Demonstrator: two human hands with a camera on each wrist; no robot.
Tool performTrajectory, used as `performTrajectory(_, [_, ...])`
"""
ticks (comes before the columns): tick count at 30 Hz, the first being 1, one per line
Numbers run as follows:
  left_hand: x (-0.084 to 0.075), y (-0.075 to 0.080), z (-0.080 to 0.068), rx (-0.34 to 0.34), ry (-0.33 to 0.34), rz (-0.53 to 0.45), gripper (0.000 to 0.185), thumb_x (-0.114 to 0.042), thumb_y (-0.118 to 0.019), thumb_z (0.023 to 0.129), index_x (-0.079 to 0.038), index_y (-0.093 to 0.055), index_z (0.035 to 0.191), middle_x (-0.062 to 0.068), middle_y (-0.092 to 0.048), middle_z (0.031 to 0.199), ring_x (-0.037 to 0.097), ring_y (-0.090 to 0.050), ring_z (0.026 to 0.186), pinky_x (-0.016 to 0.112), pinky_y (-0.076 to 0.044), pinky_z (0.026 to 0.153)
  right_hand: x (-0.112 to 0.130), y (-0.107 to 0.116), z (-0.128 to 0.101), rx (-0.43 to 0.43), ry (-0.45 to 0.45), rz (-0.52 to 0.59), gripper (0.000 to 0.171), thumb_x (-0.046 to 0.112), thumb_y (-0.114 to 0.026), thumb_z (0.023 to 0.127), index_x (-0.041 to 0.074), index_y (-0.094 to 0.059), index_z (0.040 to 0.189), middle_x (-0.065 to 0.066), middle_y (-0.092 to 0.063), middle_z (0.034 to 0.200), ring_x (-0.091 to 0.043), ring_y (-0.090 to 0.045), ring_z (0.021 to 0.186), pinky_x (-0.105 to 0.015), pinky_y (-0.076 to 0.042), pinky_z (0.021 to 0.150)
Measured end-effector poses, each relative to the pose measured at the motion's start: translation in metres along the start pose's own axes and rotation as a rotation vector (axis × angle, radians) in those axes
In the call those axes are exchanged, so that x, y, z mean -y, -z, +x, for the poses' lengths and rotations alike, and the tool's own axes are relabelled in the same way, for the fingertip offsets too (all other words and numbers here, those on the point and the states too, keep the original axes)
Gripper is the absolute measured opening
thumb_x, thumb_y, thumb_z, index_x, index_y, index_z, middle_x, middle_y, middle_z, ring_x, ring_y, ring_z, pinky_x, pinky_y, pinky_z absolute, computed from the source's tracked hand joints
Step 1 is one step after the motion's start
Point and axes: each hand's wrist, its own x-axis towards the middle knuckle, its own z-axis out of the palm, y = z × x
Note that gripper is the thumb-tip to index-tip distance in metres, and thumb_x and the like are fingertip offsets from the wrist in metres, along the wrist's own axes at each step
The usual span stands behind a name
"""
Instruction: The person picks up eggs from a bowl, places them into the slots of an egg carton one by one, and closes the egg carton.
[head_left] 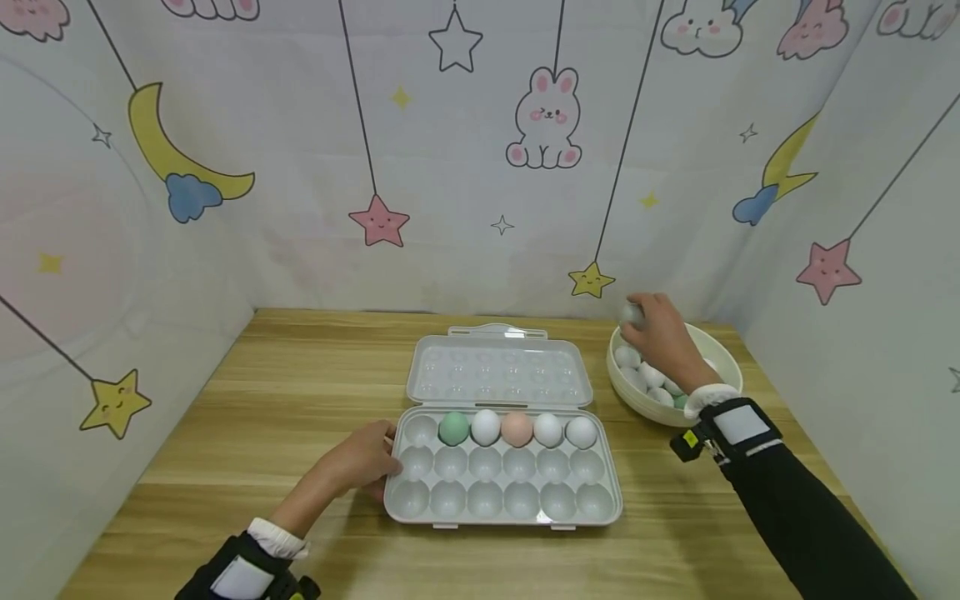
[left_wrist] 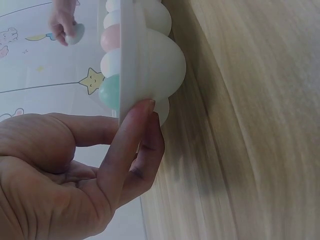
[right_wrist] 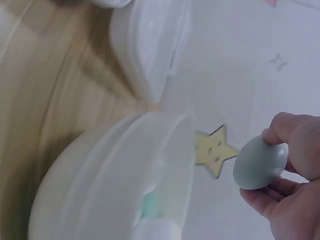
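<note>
My left hand [head_left: 365,461] steadies the open egg tray [head_left: 504,479] on a wooden tabletop [head_left: 300,392]. My right hand [head_left: 660,333] grips a grey egg [right_wrist: 260,162] above the far-right bowl [head_left: 637,398]. Cartoon-printed curtains [head_left: 450,167] surround us.

Black sleeves [head_left: 810,525] — white cuffs, strapped wrist cameras.
</note>
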Motion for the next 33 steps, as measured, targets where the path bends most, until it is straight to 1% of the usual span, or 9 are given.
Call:
performTrajectory(4, [-0.001,0.0,-0.001,-0.002,0.008,0.014,0.038,0.012,-0.063,0.088,0.016,-0.05,0.123,0.018,-0.063,0.096,0.026,-0.068,0.072,0.037,-0.064,0.053,0.023,0.006,-0.005,-0.034,0.059,0.066,0.049,0.011,-0.06,0.097,-0.01,-0.054,0.14,-0.031,-0.052,0.131,-0.041,-0.052,0.109,-0.057,-0.054,0.086])
performTrajectory(8, [-0.002,0.0,-0.002,0.0,0.01,0.017,0.038,0.012,-0.063,0.088,0.016,-0.05,0.123,0.018,-0.062,0.096,0.026,-0.068,0.073,0.037,-0.064,0.054,0.052,0.007,-0.008,-0.069,0.156,0.12,0.045,0.009,-0.063,0.094,-0.009,-0.059,0.135,-0.029,-0.056,0.127,-0.038,-0.052,0.107,-0.052,-0.054,0.082])
performTrajectory(10, [-0.002,0.0,-0.002,0.003,0.006,0.013,0.039,0.012,-0.063,0.087,0.016,-0.05,0.124,0.018,-0.062,0.096,0.026,-0.068,0.073,0.038,-0.064,0.054,0.068,0.006,-0.008,-0.089,0.206,0.162,0.042,0.006,-0.066,0.092,-0.008,-0.062,0.132,-0.027,-0.058,0.124,-0.037,-0.053,0.107,-0.05,-0.055,0.084])
performTrajectory(12, [-0.003,0.0,-0.002,0.004,0.004,0.009,0.04,0.012,-0.063,0.087,0.017,-0.05,0.124,0.018,-0.062,0.096,0.026,-0.069,0.073,0.038,-0.064,0.054,0.086,0.004,-0.009,-0.096,0.253,0.22,0.041,0.002,-0.068,0.09,-0.009,-0.062,0.129,-0.026,-0.059,0.122,-0.036,-0.055,0.107,-0.049,-0.058,0.088])
performTrajectory(15, [-0.003,0.001,-0.003,0.004,0.005,0.006,0.04,0.012,-0.063,0.088,0.017,-0.049,0.125,0.018,-0.062,0.095,0.027,-0.069,0.073,0.038,-0.064,0.054,0.111,-0.003,-0.011,-0.087,0.297,0.3,0.041,-0.001,-0.07,0.089,-0.009,-0.061,0.128,-0.024,-0.058,0.121,-0.035,-0.058,0.108,-0.047,-0.06,0.093])
performTrajectory(19, [-0.002,0.0,-0.002,0.003,0.012,0.007,0.04,0.012,-0.063,0.088,0.017,-0.049,0.125,0.018,-0.062,0.095,0.026,-0.069,0.072,0.038,-0.064,0.054,0.143,-0.014,-0.017,-0.039,0.337,0.358,0.04,0.001,-0.071,0.091,-0.008,-0.059,0.128,-0.02,-0.058,0.122,-0.032,-0.061,0.108,-0.043,-0.06,0.094])
performTrajectory(25, [-0.001,-0.001,0.0,0.002,0.021,0.005,0.041,0.011,-0.064,0.087,0.016,-0.05,0.125,0.018,-0.062,0.097,0.026,-0.068,0.075,0.038,-0.065,0.055,0.182,-0.036,-0.025,0.07,0.406,0.448,0.039,0.004,-0.072,0.093,-0.004,-0.058,0.128,-0.016,-0.061,0.122,-0.027,-0.063,0.106,-0.036,-0.061,0.092])
performTrajectory(30, [-0.003,0.0,0.0,0.007,0.03,-0.002,0.041,0.012,-0.064,0.088,0.016,-0.05,0.126,0.019,-0.062,0.098,0.027,-0.069,0.077,0.039,-0.065,0.057,0.204,-0.06,-0.028,0.159,0.427,0.508,0.038,0.006,-0.072,0.094,-0.002,-0.059,0.128,-0.014,-0.062,0.122,-0.025,-0.064,0.105,-0.029,-0.061,0.091])
performTrajectory(33, [-0.003,0.0,-0.001,0.009,0.028,-0.003,0.04,0.012,-0.064,0.088,0.016,-0.05,0.126,0.019,-0.063,0.097,0.026,-0.069,0.076,0.039,-0.065,0.056,0.21,-0.076,-0.03,0.218,0.436,0.5,0.039,0.008,-0.073,0.094,0.0,-0.061,0.129,-0.012,-0.063,0.123,-0.022,-0.063,0.104,-0.027,-0.059,0.09])
